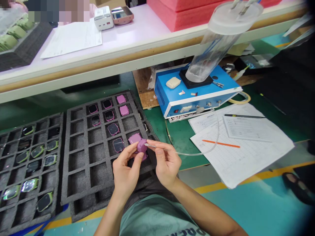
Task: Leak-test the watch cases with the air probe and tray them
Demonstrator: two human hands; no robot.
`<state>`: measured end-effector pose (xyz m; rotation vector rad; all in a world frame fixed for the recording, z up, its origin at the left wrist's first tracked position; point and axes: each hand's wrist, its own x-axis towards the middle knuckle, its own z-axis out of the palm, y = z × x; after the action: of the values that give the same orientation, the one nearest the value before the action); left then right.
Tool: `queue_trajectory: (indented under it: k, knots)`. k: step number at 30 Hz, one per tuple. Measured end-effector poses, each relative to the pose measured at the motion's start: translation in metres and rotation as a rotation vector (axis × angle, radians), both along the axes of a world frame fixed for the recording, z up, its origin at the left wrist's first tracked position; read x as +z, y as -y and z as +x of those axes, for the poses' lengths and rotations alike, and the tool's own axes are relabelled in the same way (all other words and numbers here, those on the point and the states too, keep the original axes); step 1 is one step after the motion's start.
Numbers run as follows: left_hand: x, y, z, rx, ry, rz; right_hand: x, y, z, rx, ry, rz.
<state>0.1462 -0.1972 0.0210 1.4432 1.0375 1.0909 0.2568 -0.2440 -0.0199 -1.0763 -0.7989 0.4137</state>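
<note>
Between the thumb and fingers of my left hand is a small purple watch case. My right hand pinches a thin metal-looking tip, which meets the case's right side. From that tip a clear tube curves to the front of a blue box. Both hands are over the right part of a dark foam tray. More purple watch pieces lie in the tray just behind my fingers, partly hidden by them. Other purple watches sit in its compartments.
Left stands another foam tray with green watches. A clear cylinder rises from the blue box. Papers, an orange stick and a black pen lie right. A white shelf crosses the back, with red foam on it.
</note>
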Motion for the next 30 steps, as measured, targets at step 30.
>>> queue_trajectory:
  k: [30]
  knots:
    - [-0.0014, 0.0, -0.0005, 0.006, -0.036, 0.019, 0.002, -0.0012, -0.0005, 0.004, -0.019, 0.01]
